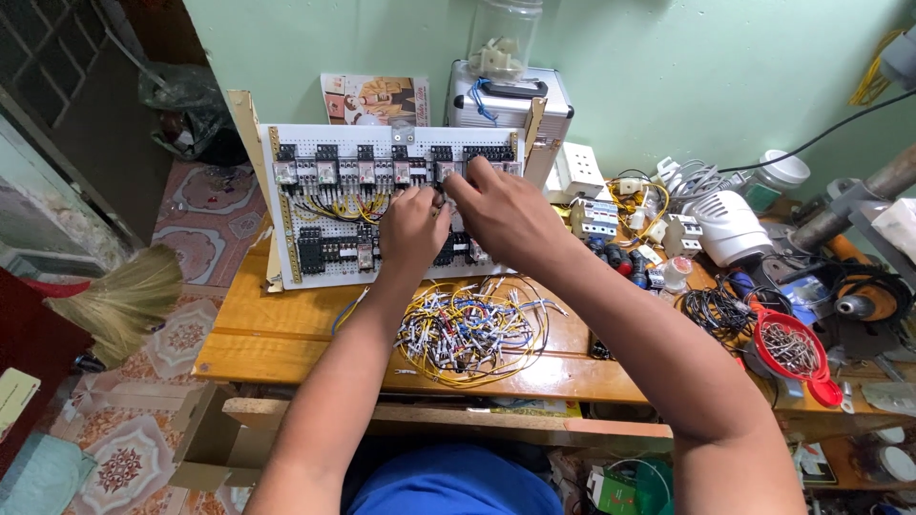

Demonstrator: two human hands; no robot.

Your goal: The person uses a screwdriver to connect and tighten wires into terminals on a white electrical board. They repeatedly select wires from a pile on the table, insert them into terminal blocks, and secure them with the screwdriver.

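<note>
The left hand (412,227) and the right hand (501,212) meet fingertip to fingertip at the middle of the white perforated panel carrying rows of black relay sockets and yellow wiring (334,205), which stands tilted against the wall at the back of the bench. Both hands have fingers drawn together as if pinching something small (whatever sits between them is too small and too covered to make out, so I cannot tell what is gripped). Just below the wrists lies a loose heap of short white and yellow wires (472,329) on the orange-brown wooden workbench (277,334). A red funnel-shaped bowl of screws (790,348) sits right; pale green wall (668,76) behind, patterned floor tiles (124,458) left.
</note>
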